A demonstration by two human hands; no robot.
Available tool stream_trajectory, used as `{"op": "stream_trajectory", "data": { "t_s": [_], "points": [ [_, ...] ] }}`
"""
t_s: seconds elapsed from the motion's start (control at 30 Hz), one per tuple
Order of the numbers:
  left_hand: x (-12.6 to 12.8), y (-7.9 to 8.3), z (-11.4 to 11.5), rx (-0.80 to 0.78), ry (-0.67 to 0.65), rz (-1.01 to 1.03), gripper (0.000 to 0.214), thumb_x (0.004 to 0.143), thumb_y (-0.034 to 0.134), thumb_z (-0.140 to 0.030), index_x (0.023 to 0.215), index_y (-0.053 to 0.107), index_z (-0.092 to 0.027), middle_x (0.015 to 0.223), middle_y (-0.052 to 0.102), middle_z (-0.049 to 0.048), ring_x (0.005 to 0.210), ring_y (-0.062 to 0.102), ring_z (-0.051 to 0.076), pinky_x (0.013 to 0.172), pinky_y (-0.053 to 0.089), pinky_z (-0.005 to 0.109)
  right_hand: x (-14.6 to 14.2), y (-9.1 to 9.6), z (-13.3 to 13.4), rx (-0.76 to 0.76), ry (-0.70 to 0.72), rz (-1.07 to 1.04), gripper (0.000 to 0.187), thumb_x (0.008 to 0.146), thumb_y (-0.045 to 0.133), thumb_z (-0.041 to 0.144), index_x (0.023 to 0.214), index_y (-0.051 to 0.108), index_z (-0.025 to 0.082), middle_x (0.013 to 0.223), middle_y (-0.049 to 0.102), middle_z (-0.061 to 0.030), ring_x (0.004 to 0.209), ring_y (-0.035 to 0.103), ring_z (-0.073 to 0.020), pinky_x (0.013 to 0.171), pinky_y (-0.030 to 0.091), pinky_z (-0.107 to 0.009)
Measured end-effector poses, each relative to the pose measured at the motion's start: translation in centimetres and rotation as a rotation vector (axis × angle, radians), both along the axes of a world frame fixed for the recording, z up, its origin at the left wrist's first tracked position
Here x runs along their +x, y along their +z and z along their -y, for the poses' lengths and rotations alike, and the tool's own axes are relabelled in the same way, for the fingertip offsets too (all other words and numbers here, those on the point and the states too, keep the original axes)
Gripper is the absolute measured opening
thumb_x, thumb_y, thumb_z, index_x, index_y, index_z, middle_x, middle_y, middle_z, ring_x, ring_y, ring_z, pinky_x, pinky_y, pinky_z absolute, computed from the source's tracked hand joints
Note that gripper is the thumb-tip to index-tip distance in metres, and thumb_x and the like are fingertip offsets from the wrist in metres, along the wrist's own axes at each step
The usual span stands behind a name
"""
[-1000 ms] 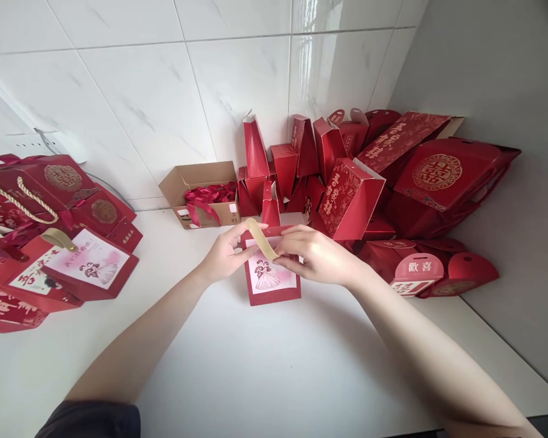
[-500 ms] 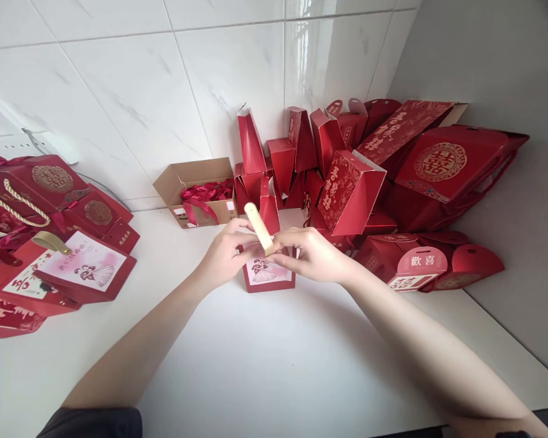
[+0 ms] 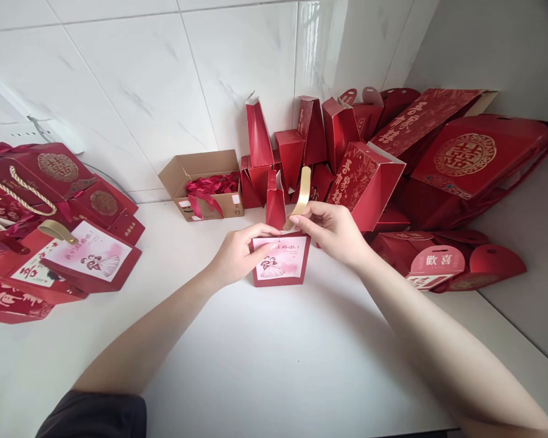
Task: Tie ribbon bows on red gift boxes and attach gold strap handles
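Note:
A small red gift box point(image 3: 281, 281) stands on the white table, its front carrying a pink card with a drawn couple. My left hand point(image 3: 240, 252) grips the box's upper left side, thumb across the card and fingers behind. Between the thumb and fingers of my right hand point(image 3: 331, 234) is a gold strap point(image 3: 304, 190), pinched near its lower end at the box's top edge. The strap's upper end sticks up free and curves. Whether its lower end touches the box I cannot tell.
Behind the hands stands a brown cardboard box point(image 3: 210, 213) of red ribbons. Several red gift boxes point(image 3: 369, 182) crowd the back right. More gift boxes point(image 3: 91, 261) lie at the left, one with a gold handle. A tiled wall point(image 3: 132, 91) closes off the back.
My right hand has drawn the strap up and right, and the strap now stands more upright. My left hand has shifted to the box's side, uncovering more of the card.

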State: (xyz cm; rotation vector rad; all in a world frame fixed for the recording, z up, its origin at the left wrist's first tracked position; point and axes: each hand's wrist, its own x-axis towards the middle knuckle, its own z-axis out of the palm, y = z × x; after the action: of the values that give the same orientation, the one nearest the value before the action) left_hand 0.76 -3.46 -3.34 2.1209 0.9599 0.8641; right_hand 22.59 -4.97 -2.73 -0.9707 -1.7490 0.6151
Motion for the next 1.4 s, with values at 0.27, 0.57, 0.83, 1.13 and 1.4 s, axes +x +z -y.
{"op": "stream_trajectory", "data": {
  "t_s": [0.27,0.57,0.83,1.13,1.4],
  "points": [
    [0.5,-0.7,-0.2,-0.078,0.001,0.102,0.024,0.087,0.062,-0.031,0.107,0.067,-0.021,0.111,0.069,0.0065,0.105,0.065,0.022,0.085,0.056,0.030,-1.3,-2.8,-0.6,0.457,-0.279,0.326,0.021,0.098,0.046,0.028,0.090,0.064,0.019,0.075,0.061,-0.0055,0.068,0.055,-0.0163,0.061,0.041,-0.027],
    [0.5,-0.6,-0.1,-0.121,-0.002,0.059,0.027,0.093,0.052,-0.042,0.089,0.065,-0.020,0.083,0.065,0.0023,0.074,0.061,0.016,0.062,0.046,0.025,-1.3,-2.4,-0.8,0.237,-0.172,0.064,0.021,0.094,0.055,0.034,0.082,0.063,0.019,0.074,0.061,-0.0031,0.067,0.054,-0.0142,0.061,0.042,-0.026],
    [0.5,-0.3,0.2,-0.044,0.027,-0.020,0.031,0.095,0.045,-0.044,0.081,0.060,-0.020,0.063,0.047,-0.0024,0.056,0.040,0.011,0.054,0.031,0.025,-0.4,-0.7,-0.3,-0.037,0.137,-0.058,0.033,0.088,0.062,0.047,0.074,0.064,0.018,0.071,0.058,-0.0018,0.065,0.051,-0.0139,0.060,0.040,-0.028],
    [0.8,-0.6,0.3,-0.082,-0.033,0.035,0.027,0.093,0.052,-0.042,0.091,0.063,-0.018,0.078,0.061,0.0000,0.069,0.055,0.013,0.063,0.042,0.024,-0.6,-0.5,0.2,0.175,0.021,0.184,0.027,0.090,0.061,0.035,0.070,0.060,0.017,0.069,0.055,-0.0006,0.063,0.047,-0.0124,0.059,0.037,-0.027],
    [1.2,-1.4,0.5,-0.074,0.051,0.142,0.022,0.089,0.060,-0.038,0.090,0.068,-0.018,0.080,0.066,0.0008,0.072,0.059,0.013,0.064,0.045,0.022,-0.9,-0.7,0.3,0.218,0.006,0.193,0.025,0.091,0.060,0.033,0.072,0.059,0.017,0.071,0.055,-0.0010,0.064,0.048,-0.0126,0.058,0.038,-0.026]
  ]
}}
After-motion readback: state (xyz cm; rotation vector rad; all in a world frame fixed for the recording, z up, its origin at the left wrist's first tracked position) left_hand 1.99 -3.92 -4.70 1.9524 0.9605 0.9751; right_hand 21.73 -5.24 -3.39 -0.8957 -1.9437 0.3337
